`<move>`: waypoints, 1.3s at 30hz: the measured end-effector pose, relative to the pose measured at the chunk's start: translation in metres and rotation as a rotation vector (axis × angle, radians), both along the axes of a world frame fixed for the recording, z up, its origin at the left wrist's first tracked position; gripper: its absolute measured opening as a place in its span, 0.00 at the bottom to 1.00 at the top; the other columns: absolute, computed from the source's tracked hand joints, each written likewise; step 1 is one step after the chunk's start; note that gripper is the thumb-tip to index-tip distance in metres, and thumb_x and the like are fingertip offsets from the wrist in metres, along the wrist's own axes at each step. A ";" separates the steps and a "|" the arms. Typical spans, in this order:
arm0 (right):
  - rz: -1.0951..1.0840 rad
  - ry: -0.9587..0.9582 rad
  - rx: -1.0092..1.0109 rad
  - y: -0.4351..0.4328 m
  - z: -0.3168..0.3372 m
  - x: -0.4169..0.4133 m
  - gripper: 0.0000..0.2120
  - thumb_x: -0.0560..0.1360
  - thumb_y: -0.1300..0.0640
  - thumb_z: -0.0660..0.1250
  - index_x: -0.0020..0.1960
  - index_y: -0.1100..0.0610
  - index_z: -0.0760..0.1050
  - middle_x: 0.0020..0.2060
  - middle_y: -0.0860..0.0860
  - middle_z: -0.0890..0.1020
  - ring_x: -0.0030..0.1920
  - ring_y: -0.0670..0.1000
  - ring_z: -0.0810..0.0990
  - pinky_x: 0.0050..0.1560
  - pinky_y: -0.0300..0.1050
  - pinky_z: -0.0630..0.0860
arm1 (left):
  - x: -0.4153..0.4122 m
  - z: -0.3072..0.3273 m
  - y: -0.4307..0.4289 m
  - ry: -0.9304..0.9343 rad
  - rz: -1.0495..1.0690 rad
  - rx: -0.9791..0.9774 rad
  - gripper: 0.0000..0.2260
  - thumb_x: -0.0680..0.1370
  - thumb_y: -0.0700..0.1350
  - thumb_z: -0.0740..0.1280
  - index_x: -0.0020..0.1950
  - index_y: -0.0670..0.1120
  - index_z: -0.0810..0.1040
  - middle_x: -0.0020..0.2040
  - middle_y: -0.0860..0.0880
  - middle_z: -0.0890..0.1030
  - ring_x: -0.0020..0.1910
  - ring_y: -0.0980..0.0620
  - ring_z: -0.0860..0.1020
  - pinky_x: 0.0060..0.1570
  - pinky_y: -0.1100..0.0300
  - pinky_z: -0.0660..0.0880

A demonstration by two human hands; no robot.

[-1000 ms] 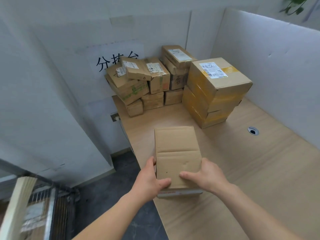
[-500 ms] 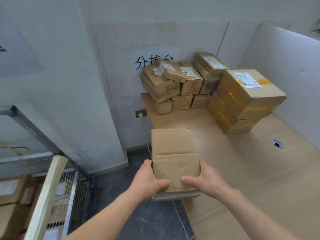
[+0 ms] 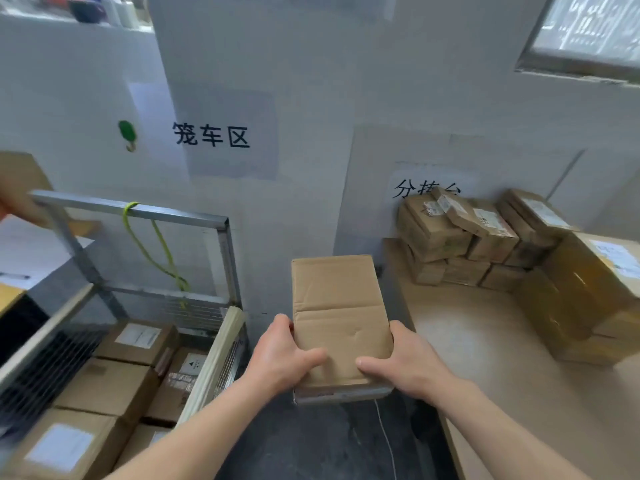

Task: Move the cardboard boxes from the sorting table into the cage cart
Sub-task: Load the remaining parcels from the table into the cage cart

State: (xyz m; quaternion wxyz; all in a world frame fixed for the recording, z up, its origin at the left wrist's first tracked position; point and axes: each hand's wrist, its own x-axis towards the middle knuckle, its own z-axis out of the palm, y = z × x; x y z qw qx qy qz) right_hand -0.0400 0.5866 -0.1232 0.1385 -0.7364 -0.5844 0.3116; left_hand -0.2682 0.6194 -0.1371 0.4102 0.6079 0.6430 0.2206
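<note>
Both my bare forearms reach up from the bottom edge and converge toward the middle. My left grip clasps the box on its left side, thumb lying across the top. My right grip mirrors it on the right, thumb on top, fingers mostly hidden.

box carried left off the table, now beside cage cart

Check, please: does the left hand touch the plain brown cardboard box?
Touching. The head view shows the left hand gripping the plain brown cardboard box: its thumb lies on the top face, near the box's left edge.
</note>
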 end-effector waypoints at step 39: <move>0.817 0.866 -0.326 0.077 0.036 -0.285 0.35 0.57 0.43 0.73 0.62 0.46 0.68 0.49 0.51 0.85 0.47 0.53 0.83 0.48 0.55 0.77 | -0.217 0.038 -0.151 -0.530 1.011 0.340 0.28 0.65 0.52 0.80 0.61 0.51 0.73 0.54 0.50 0.83 0.46 0.56 0.84 0.44 0.55 0.83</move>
